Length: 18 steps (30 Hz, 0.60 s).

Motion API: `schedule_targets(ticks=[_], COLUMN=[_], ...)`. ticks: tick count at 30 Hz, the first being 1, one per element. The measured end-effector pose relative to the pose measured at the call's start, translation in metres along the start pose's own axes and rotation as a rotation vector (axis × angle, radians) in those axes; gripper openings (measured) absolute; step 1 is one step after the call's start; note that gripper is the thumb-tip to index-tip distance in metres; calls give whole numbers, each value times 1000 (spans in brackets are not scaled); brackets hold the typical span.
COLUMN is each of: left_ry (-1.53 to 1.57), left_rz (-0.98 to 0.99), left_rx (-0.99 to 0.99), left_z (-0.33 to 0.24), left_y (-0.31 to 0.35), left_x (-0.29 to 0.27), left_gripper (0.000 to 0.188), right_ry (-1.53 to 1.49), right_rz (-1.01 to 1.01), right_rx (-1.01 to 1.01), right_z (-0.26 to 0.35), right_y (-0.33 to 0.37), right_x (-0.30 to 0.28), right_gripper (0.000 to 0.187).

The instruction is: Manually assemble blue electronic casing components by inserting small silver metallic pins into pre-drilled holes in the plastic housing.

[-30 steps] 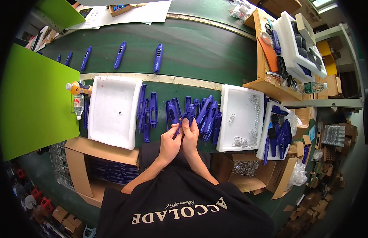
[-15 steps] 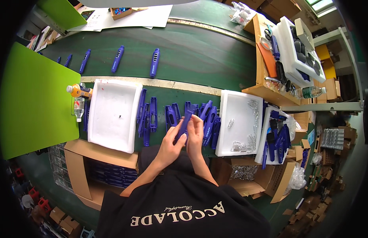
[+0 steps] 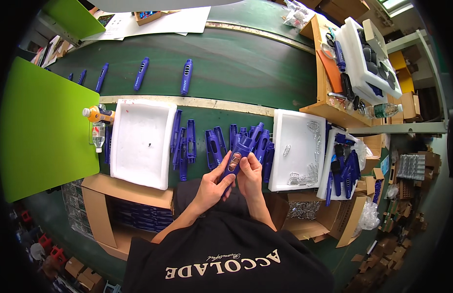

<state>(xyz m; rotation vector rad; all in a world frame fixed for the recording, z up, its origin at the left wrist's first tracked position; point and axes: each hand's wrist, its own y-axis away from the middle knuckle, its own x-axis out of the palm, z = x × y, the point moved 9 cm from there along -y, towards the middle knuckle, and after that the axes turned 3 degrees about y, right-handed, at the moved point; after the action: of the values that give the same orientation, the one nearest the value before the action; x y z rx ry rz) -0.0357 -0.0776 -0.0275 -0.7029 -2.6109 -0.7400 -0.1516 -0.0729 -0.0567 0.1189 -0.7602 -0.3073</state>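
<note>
Both hands are closed around one blue plastic tube-shaped housing (image 3: 242, 145), tilted with its wide end pointing away from me. Fingers show through the window cut in its side. My left hand (image 3: 213, 187) grips the near end from the left, and my right hand (image 3: 250, 179) has its thumb on the right side near the middle. Just beyond my hands lie several similar blue housings (image 3: 213, 146), partly hidden. More blue half shells (image 3: 190, 141) lie to the left, beside a white foam tray (image 3: 141, 146).
To the right, another foam tray (image 3: 280, 168) holds clear plastic pieces (image 3: 304, 178). A third foam box (image 3: 323, 193) holds blue and black parts. Blue housings (image 3: 187, 77) stand spaced along the green belt (image 3: 246, 73). Bottles (image 3: 98, 136) sit by the green panel (image 3: 50, 132); open cartons (image 3: 97, 215) flank me.
The housing has turned in my hands, so its window now faces up, and both hands sit slightly lower and to the right. Housings on the belt have shifted slightly left.
</note>
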Motion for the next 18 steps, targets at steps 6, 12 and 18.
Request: schedule_targets(ticks=[6,12,18], left_ry=[61,-285,-982], left_rz=[-92,-356,-703], left_rx=[-61,54,405], left_z=[12,15,-13], left_y=[-47,-199,-325], left_x=[-31,-109,-119], left_gripper=[62,41,39], right_ry=[40,389,695], right_rz=[-160,-458,-801], right_rx=[92,30,-74], right_z=[-20,3,76], right_y=[-19,-21,28], right_x=[-16,-118,-233], right_gripper=[34,33,24])
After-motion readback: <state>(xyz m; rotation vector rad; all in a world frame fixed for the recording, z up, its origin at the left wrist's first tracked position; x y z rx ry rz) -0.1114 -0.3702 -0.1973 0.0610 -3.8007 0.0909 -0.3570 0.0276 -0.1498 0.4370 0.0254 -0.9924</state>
